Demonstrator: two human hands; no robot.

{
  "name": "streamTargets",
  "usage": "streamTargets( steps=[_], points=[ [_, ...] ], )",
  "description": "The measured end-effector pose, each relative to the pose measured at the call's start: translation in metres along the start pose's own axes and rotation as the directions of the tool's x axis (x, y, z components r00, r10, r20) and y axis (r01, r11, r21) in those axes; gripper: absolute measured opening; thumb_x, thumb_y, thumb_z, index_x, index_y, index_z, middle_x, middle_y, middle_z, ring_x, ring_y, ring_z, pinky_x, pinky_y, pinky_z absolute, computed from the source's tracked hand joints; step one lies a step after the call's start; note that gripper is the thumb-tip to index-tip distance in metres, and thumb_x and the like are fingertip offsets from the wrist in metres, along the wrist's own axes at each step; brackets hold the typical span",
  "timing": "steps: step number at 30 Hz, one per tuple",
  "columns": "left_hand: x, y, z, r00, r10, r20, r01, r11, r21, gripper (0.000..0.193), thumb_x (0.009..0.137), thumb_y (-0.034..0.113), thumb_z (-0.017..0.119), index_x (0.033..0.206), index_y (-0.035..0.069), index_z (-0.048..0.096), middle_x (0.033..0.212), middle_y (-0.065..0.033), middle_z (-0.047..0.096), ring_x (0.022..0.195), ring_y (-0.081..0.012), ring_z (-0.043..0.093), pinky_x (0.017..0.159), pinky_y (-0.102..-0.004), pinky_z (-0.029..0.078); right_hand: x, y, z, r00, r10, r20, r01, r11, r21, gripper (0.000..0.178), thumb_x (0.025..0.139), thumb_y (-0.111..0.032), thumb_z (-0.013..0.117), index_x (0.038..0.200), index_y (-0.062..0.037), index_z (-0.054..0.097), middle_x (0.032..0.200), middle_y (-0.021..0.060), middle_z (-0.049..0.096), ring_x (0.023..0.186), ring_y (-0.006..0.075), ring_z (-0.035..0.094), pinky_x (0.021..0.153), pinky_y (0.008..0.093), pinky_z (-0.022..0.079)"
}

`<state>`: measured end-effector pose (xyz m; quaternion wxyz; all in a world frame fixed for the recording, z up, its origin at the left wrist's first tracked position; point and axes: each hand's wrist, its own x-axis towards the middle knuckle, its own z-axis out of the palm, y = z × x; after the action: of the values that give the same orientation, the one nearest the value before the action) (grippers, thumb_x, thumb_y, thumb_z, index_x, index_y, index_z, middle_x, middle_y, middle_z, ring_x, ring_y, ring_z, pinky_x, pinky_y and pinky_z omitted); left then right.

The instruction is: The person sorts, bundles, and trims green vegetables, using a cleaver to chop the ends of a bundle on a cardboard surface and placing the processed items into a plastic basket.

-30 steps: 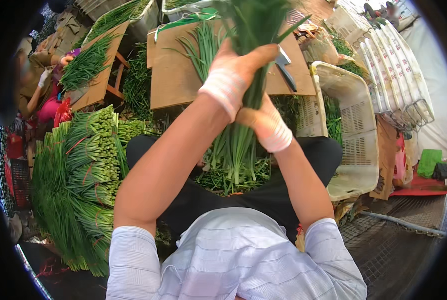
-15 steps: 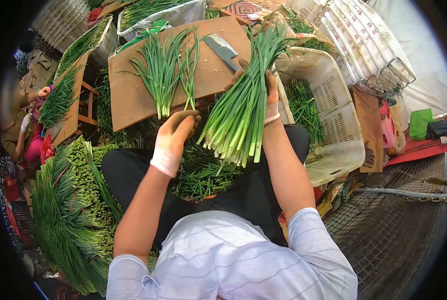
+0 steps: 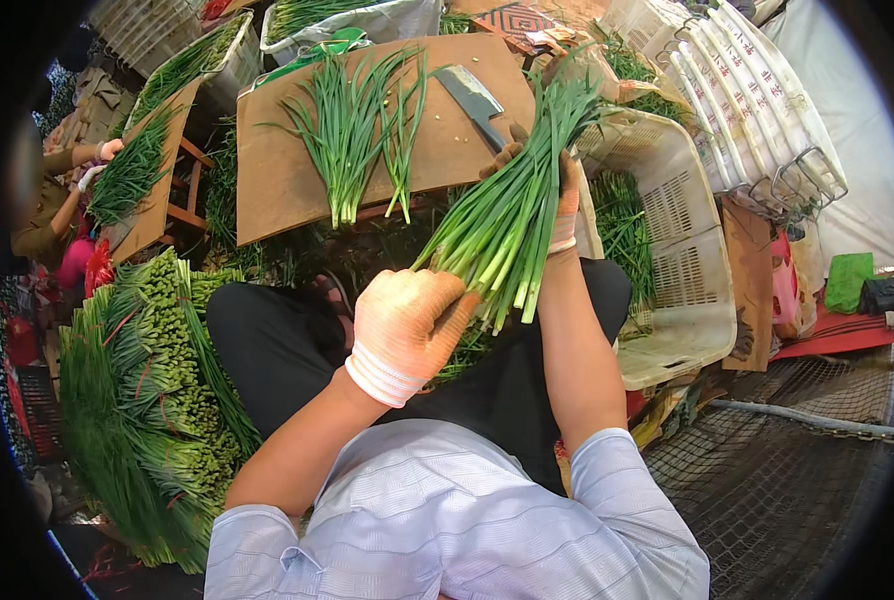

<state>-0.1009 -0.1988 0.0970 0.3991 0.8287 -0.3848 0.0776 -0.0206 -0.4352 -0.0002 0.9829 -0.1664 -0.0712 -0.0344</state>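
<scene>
A thick bunch of garlic chives (image 3: 512, 215) slants in front of me, pale stem ends down and green leaves up. My right hand (image 3: 567, 190), in an orange-palmed glove, grips it around the middle; some fingers show behind the leaves. At the lower stems, my gloved left hand (image 3: 412, 315) is closed on a few stalks, its fingertips partly hidden. Beyond, on a tilted brown board (image 3: 267, 200), lie a loose pile of chives (image 3: 342, 140) and a thinner cluster (image 3: 403, 140). A cleaver (image 3: 472, 100) rests to their right.
Tied bundles of chives (image 3: 157, 400) are stacked at my left. A white plastic crate (image 3: 682, 200) with chives stands at right, near stacked white baskets (image 3: 757, 110). At far left, a co-worker's gloved hands (image 3: 102, 160) are near another board (image 3: 157, 200). Black netting (image 3: 767, 500) covers the lower right.
My left hand has moved from near the board's front edge toward me and right, closing on the bunch's stem ends. The right hand still holds the bunch. The view has shifted slightly.
</scene>
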Motion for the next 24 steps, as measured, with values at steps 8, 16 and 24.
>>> streamTargets(
  steps=[8, 16, 24],
  points=[
    [-0.010, -0.005, -0.013, 0.928, -0.358, 0.100, 0.367, 0.839, -0.401, 0.009, 0.086, 0.001, 0.066, 0.078, -0.001, 0.063, 0.060, -0.0002, 0.052, 0.056, -0.0038, 0.042, 0.049, -0.0250, 0.037, -0.004, 0.000, -0.001, 0.995, -0.040, -0.092, 0.040, 0.999, 0.005, 0.056, 0.091, -0.047, 0.061, 0.126, -0.0022, 0.061, 0.099, 0.0142, 0.070, 0.093, 0.0327, 0.067, 0.089, 0.0535, 0.055],
    [-0.104, -0.093, -0.051, 0.425, -0.635, 0.645, 0.168, 0.756, 0.633, 0.022, 0.077, 0.028, 0.060, 0.081, 0.008, 0.069, 0.079, -0.0152, 0.070, 0.081, -0.0366, 0.068, 0.076, -0.0453, 0.053, 0.001, -0.027, -0.006, 0.972, -0.070, -0.222, 0.085, 0.995, 0.059, 0.050, 0.087, -0.047, 0.061, 0.104, -0.0001, 0.070, 0.099, 0.0185, 0.072, 0.094, 0.0369, 0.068, 0.091, 0.0534, 0.054],
    [0.000, -0.008, -0.022, 0.997, -0.042, 0.071, 0.033, 0.991, 0.128, 0.029, 0.080, 0.018, 0.077, 0.105, 0.008, 0.067, 0.079, -0.0106, 0.063, 0.073, -0.0306, 0.063, 0.067, -0.0407, 0.049, 0.001, -0.027, -0.011, 0.938, -0.122, -0.324, 0.133, 0.991, 0.011, 0.044, 0.089, -0.043, 0.061, 0.101, -0.0017, 0.069, 0.098, 0.0184, 0.072, 0.091, 0.0363, 0.069, 0.090, 0.0534, 0.056]
  ],
)
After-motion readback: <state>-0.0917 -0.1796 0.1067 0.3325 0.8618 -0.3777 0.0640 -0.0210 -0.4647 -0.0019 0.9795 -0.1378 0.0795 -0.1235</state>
